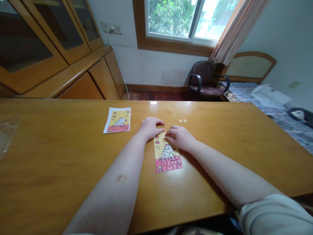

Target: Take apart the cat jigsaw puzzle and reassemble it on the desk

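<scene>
Resting left hand (150,127), half open and loosely curled with no visible hold, at the far-left corner of a rectangular yellow-and-pink jigsaw puzzle (168,164), set between far and near edges of a glossy brown wooden tabletop (66,156). Bringing right hand (182,137) fingertips nearly together over its far part; cannot tell if gripping anything. Nearer the far edge, two cream jigsaw pieces (180,121).

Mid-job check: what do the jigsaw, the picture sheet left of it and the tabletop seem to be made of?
Jigsaw: probably printed cardboard, as it looks thin and flat; thin wood isn't ruled out.
Picture sheet: likely paper or thin card, flat with a printed image and white margin.
Tabletop: wood or veneer, apparently varnished, given the streaky grain and glossy highlights.
</scene>
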`<state>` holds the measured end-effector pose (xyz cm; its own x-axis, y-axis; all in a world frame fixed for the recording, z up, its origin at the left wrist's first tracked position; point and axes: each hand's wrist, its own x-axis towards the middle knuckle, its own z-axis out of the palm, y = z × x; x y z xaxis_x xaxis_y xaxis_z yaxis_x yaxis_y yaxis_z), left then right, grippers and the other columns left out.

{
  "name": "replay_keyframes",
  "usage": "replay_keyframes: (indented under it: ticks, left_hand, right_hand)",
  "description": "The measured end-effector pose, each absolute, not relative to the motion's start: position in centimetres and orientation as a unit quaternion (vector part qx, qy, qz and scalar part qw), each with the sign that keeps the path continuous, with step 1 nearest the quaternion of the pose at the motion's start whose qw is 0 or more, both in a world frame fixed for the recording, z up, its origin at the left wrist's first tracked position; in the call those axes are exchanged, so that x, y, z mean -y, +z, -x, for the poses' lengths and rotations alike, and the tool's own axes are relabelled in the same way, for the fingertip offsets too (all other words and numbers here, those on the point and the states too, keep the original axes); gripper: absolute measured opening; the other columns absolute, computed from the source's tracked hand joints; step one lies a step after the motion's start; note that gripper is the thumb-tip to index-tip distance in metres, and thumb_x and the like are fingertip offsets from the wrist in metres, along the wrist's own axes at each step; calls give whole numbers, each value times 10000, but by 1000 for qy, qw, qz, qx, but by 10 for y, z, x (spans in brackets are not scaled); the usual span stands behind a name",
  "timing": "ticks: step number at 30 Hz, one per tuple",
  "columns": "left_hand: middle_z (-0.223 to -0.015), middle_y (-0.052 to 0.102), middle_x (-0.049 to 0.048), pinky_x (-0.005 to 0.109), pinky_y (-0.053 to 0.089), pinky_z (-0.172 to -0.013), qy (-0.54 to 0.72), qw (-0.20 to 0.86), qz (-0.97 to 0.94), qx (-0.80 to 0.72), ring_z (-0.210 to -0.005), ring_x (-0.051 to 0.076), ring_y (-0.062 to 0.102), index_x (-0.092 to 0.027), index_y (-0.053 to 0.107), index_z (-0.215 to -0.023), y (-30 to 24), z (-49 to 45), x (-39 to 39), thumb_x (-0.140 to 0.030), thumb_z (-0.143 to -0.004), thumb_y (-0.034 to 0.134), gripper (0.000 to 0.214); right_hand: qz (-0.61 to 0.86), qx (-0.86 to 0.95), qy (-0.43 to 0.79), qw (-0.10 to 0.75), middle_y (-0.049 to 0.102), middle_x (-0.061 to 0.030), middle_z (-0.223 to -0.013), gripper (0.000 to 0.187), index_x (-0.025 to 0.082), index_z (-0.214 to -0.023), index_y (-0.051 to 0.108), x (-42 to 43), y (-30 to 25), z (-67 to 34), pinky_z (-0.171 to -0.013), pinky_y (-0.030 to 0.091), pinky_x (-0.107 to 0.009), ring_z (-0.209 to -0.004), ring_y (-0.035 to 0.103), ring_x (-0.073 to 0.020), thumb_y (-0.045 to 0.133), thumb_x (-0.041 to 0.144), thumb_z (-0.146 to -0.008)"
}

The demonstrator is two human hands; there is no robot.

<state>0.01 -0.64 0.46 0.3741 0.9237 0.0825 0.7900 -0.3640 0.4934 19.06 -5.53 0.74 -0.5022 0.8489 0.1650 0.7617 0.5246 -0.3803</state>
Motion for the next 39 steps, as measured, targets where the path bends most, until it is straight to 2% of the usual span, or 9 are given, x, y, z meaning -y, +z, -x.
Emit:
replay_keyframes:
  ticks: [6, 11, 17, 22, 31, 34, 39]
  left_hand:
    - [-1053, 713, -10, 398, 437, -954, 172, 194, -805, -533, -1083, 254, 563, -300, 728, -1002, 5, 0, 6, -404, -738, 682, 287]
    - [-1040, 716, -11, 405, 435, -954, 180, 194, -805, -531, -1071, 254, 567, -307, 729, -998, 2, 0, 5, -402, -736, 679, 283]
    - [-1046, 718, -7, 407, 440, -942, 180, 188, -809, -527, -1063, 259, 572, -303, 731, -1000, 0, 0, 4, -412, -731, 687, 294]
    - [-1048, 718, -5, 411, 434, -946, 182, 186, -808, -528, -1064, 263, 570, -304, 732, -994, 0, 0, 4, -418, -733, 685, 289]
    - [-1120, 693, -4, 419, 405, -999, 163, 198, -821, -510, -1114, 263, 541, -311, 708, -1068, 5, 1, 7, -383, -743, 635, 341]
    - [-1232, 650, -10, 450, 354, -1064, 138, 200, -834, -496, -1209, 279, 491, -324, 684, -1134, 8, 1, 8, -356, -730, 625, 409]
    - [-1403, 540, -29, 534, 152, -1172, 103, 207, -845, -483, -1408, 316, 284, -340, 632, -1232, 9, 1, 7, -358, -747, 602, 487]
  right_hand:
    - [482, 851, 127, 165, 660, -35, -884, 90, 196, -869, 716, 57, 11, -187, -733, 442, -258, -785, 620, -155, 655, 259, -847]
    - [452, 870, 106, 166, 671, -59, -936, 200, 199, -1026, 716, 57, 9, -186, -748, 434, -262, -805, 620, -156, 616, 309, -892]
    - [423, 898, 44, 111, 693, -46, -924, 196, 222, -951, 740, 55, 8, -181, -779, 380, -294, -843, 609, -168, 568, 314, -937]
    - [417, 907, -9, 58, 691, -65, -956, 216, 209, -1006, 721, 57, 13, -179, -782, 334, -323, -893, 588, -191, 524, 287, -962]
    - [405, 913, -4, 47, 692, -58, -958, 241, 208, -1013, 720, 56, 16, -182, -774, 317, -324, -873, 584, -186, 506, 310, -969]
    - [400, 915, -24, 41, 693, -78, -946, 246, 182, -1004, 719, 57, 15, -182, -761, 311, -335, -861, 581, -194, 500, 287, -969]
    - [393, 917, -44, 44, 699, -95, -946, 255, 165, -986, 718, 57, 14, -180, -764, 312, -342, -866, 578, -202, 490, 278, -968]
